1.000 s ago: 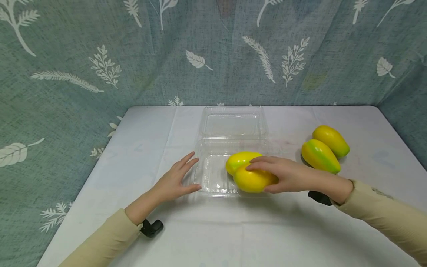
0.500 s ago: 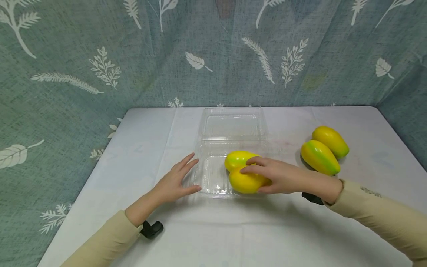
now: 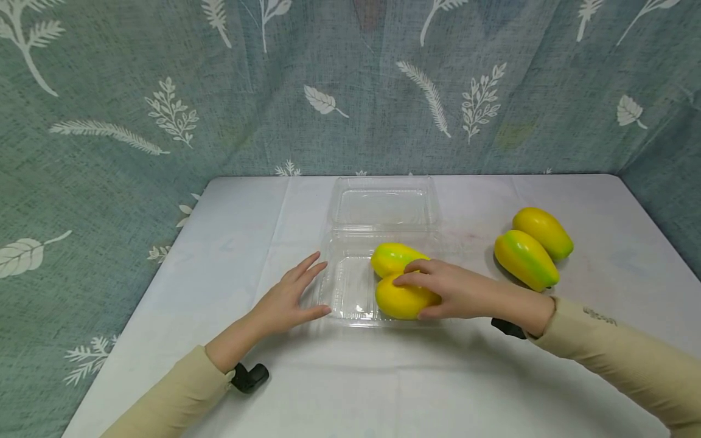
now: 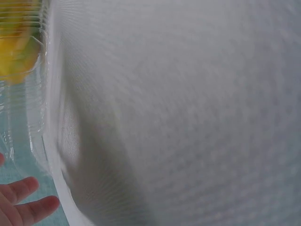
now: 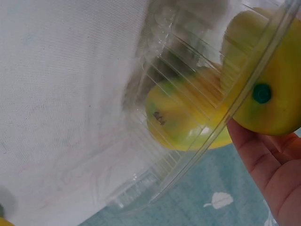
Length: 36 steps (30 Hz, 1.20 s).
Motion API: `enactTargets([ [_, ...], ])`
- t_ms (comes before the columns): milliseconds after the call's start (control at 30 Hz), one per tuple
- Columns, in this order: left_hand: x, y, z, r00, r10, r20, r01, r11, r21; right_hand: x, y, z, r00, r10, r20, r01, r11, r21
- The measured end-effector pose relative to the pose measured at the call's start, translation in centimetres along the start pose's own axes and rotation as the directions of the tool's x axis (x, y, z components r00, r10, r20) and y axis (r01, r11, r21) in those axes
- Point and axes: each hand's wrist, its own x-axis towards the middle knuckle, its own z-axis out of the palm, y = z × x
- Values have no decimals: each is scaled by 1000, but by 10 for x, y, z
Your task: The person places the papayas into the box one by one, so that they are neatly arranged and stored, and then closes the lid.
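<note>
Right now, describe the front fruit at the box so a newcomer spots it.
On the white table, find the open clear box in the middle. The front fruit is the nearer of two yellow ones at the right of the box's near half. Unlike the back fruit and the two loose fruits further right, it is gripped by the right hand.

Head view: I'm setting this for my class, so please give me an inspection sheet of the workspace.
Surface: white cloth, creased.
Job's things: clear plastic clamshell, lid open at the far side; mango-like fruit inside; green-striped fruit and green-tipped fruit side by side at right.
Clutter: nothing seen.
Grips: right hand holds the nearest fruit at the clamshell, support unclear; left hand, fingers extended, at its left edge, contact unclear.
Cables: nothing seen.
Surroundings: blue-green curtain, white leaf print.
</note>
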Motion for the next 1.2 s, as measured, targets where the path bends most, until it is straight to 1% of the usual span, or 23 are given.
enactTargets([
  [67,0,0,0,1000,2,-1,-2,1000,2,0,0,2,1000,-11,-9,11,1000,-16],
  [167,0,1,0,1000,4,2,-4,1000,-1,1,1,5,1000,-5,-8,5,1000,-24],
  [333,0,2,-1,1000,-1,11,1,1000,-6,1,1,6,1000,14,-1,-14,1000,-19],
  [800,1,3,-2,1000,-5,21,5,1000,-9,-1,5,7,1000,16,-8,-16,1000,8],
  [1000,0,2,-1,1000,-7,25,7,1000,-13,-3,5,5,999,32,-10,-32,999,17],
  [1200,0,2,-1,1000,-10,29,10,1000,-14,-8,6,-2,999,26,-27,-26,1000,16],
])
